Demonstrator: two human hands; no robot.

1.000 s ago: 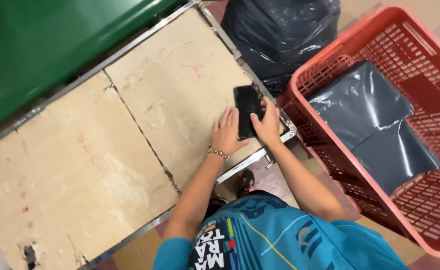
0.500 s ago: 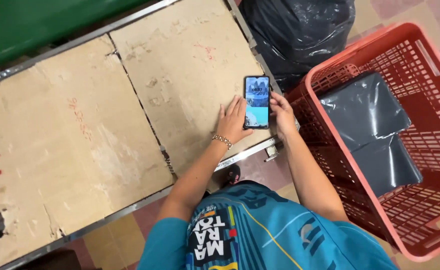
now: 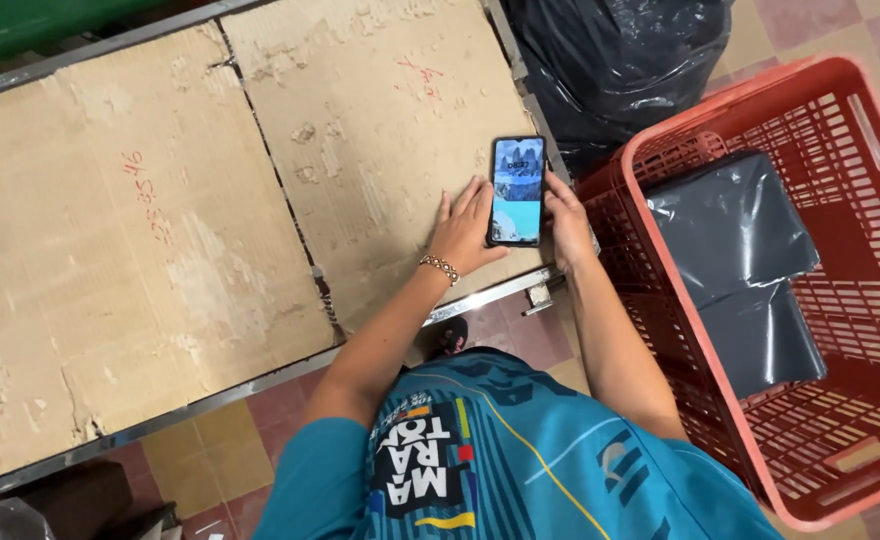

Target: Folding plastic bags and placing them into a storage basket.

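Note:
A black smartphone [image 3: 517, 190] with a lit screen showing a mountain picture lies face up near the right edge of the worn cardboard sheet [image 3: 380, 130] that covers the table. My left hand [image 3: 463, 232], with a bead bracelet on its wrist, rests flat on the cardboard, its fingers against the phone's left edge. On the other side my right hand [image 3: 566, 222] grips the phone's right edge and lower corner. Both forearms reach out from my teal patterned shirt.
A second cardboard sheet [image 3: 110, 250] covers the table's left part, inside a metal frame [image 3: 480, 298]. At the right a red plastic crate [image 3: 840, 110] holds dark grey plastic bags [image 3: 740, 240]. Behind it is a black rubbish bag [image 3: 610, 60]. The floor is tiled.
The phone went from dark and tilted in my hands to upright and lit, flat on the cardboard. Both hands stayed on it and the view shifted right.

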